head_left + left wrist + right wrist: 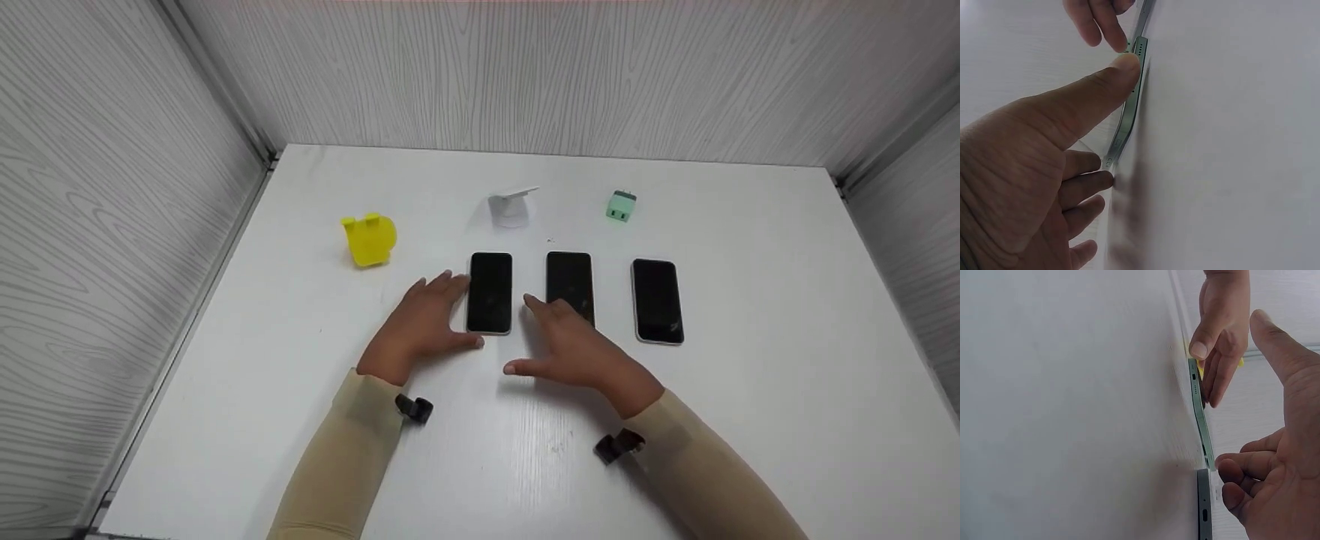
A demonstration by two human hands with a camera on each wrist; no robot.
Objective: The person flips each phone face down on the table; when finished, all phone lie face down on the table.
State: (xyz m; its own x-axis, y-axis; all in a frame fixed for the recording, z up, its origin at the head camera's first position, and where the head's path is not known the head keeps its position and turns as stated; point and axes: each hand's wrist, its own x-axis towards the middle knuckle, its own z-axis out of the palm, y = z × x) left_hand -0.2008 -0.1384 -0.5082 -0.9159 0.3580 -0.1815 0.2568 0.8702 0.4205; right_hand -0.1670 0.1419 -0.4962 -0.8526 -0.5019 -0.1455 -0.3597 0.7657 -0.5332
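Observation:
Three dark-screened phones lie flat in a row on the white table (750, 390): the left phone (490, 292), the middle phone (570, 279) and the right phone (657, 301). My left hand (459, 311) lies at the left phone's left side. Its thumb (1123, 64) touches the phone's near end, and its fingers rest along the side edge (1126, 121). My right hand (525, 334) hovers flat over the near part of the middle phone, fingers spread, with the index tip in the gap between the two phones. The right wrist view shows the left phone's greenish edge (1201, 416) and the middle phone's edge (1203, 506).
Behind the phones stand a yellow stand-like object (369, 238) at the left, a small white stand (514, 204) in the middle and a mint green charger plug (620, 205). Grey wood-grain walls enclose the table on three sides.

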